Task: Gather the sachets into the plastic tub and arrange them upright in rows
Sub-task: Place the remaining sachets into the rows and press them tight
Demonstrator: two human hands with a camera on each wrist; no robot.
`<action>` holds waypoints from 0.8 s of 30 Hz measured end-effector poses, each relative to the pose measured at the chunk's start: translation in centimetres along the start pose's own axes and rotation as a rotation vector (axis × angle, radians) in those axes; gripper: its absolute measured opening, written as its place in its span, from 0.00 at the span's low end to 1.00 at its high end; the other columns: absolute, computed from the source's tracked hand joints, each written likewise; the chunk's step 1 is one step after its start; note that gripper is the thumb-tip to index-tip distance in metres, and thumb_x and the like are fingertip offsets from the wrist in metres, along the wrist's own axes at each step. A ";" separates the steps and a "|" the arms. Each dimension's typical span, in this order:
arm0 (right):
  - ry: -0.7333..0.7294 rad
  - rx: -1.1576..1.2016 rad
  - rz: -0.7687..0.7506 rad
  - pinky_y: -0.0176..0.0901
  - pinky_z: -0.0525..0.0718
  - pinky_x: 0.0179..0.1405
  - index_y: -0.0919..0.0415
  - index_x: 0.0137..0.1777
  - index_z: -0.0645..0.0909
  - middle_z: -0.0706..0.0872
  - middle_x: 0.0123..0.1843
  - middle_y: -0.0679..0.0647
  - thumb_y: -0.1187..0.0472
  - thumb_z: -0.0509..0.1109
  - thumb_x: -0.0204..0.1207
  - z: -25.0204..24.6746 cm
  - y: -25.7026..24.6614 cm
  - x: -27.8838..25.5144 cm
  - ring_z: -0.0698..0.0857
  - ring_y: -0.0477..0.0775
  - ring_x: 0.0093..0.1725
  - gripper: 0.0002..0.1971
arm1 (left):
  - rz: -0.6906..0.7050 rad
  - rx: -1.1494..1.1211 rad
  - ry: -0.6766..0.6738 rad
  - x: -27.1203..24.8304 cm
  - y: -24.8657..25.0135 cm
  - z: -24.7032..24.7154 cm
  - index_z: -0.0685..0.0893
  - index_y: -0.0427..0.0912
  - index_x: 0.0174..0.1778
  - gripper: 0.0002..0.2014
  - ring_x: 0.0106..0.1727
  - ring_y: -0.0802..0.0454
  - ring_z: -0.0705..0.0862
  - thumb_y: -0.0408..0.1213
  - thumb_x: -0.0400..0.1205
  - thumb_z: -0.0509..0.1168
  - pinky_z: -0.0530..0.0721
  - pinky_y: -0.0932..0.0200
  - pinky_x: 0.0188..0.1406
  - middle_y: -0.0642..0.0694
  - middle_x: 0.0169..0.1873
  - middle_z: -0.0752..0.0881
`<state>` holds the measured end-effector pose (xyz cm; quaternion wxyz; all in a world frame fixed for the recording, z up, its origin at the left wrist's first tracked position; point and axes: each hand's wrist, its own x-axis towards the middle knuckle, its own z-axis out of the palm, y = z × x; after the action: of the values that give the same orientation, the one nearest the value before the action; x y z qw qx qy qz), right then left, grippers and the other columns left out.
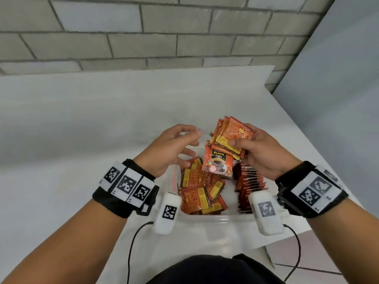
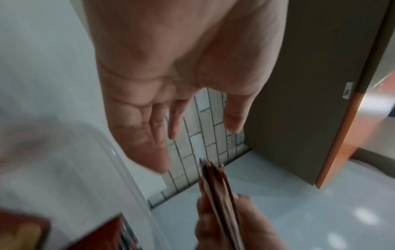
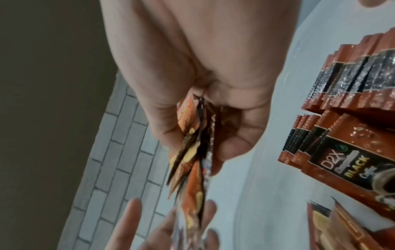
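Observation:
My right hand point(image 1: 254, 146) grips a fanned stack of orange-red coffee sachets point(image 1: 230, 138) above the far end of the clear plastic tub point(image 1: 213, 218); in the right wrist view the stack point(image 3: 192, 152) shows edge-on between thumb and fingers. My left hand point(image 1: 180, 144) hovers open just left of the stack, fingers spread and holding nothing point(image 2: 171, 118). Inside the tub, loose sachets point(image 1: 202, 191) lie in a heap on the left. A row of upright sachets point(image 1: 249, 187) stands along the right side, also seen in the right wrist view point(image 3: 350, 94).
The tub sits on a white tabletop point(image 1: 82, 119) near its front edge. A grey brick wall point(image 1: 143, 33) runs behind the table and a grey panel point(image 1: 338, 78) stands at the right. Cables point(image 1: 131, 253) hang from both wrist cameras.

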<state>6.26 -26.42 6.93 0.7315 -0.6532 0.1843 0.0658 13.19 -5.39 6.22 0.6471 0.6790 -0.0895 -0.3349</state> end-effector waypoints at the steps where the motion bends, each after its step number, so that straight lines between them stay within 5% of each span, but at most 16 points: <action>1: 0.015 0.048 -0.022 0.60 0.85 0.56 0.66 0.70 0.72 0.85 0.62 0.65 0.66 0.75 0.62 -0.1 0.0 -0.1 0.87 0.62 0.56 0.33 | -0.032 -0.065 -0.067 0.1 0.2 1.1 0.78 0.49 0.64 0.26 0.51 0.46 0.86 0.55 0.72 0.67 0.88 0.51 0.42 0.41 0.57 0.84; 5: 0.007 0.168 -0.085 0.55 0.88 0.52 0.68 0.71 0.72 0.86 0.62 0.65 0.64 0.78 0.58 -0.4 0.1 -0.7 0.86 0.62 0.58 0.38 | -0.156 -0.347 -0.328 0.8 0.0 4.6 0.82 0.50 0.60 0.22 0.54 0.41 0.88 0.54 0.72 0.64 0.87 0.35 0.49 0.43 0.52 0.89; 9: -0.036 0.081 -0.096 0.51 0.88 0.46 0.63 0.65 0.74 0.88 0.54 0.59 0.68 0.76 0.63 -0.6 0.8 -1.2 0.88 0.57 0.52 0.29 | -0.237 -0.542 -0.449 1.4 -0.7 7.0 0.86 0.44 0.58 0.16 0.51 0.36 0.88 0.49 0.79 0.67 0.88 0.36 0.43 0.38 0.53 0.88; 14: -0.012 -0.128 -0.076 0.58 0.89 0.50 0.54 0.65 0.74 0.88 0.55 0.54 0.69 0.73 0.73 -1.5 1.3 -1.3 0.89 0.54 0.53 0.22 | -0.219 -0.593 -0.354 2.3 -1.5 8.6 0.84 0.38 0.54 0.14 0.38 0.47 0.90 0.41 0.76 0.63 0.90 0.48 0.33 0.41 0.40 0.89; 21: 0.110 -0.206 -0.225 0.50 0.86 0.55 0.49 0.72 0.71 0.83 0.62 0.52 0.39 0.76 0.59 -2.1 1.9 -1.6 0.86 0.54 0.57 0.39 | -0.138 -0.647 -0.328 3.0 -1.6 8.1 0.82 0.36 0.62 0.16 0.46 0.45 0.90 0.36 0.79 0.63 0.89 0.45 0.39 0.39 0.50 0.89; 24: 0.146 -0.184 -0.241 0.44 0.85 0.54 0.52 0.67 0.77 0.87 0.58 0.51 0.45 0.75 0.69 -1.9 2.2 -1.2 0.87 0.53 0.56 0.27 | -0.072 -0.670 -0.379 3.3 -1.7 7.6 0.87 0.39 0.57 0.13 0.51 0.44 0.89 0.36 0.80 0.64 0.88 0.43 0.45 0.40 0.52 0.89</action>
<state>4.02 -27.83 5.15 0.6557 -0.7379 0.1506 -0.0533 10.86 -13.18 3.94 0.7928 0.3590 -0.0692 -0.4877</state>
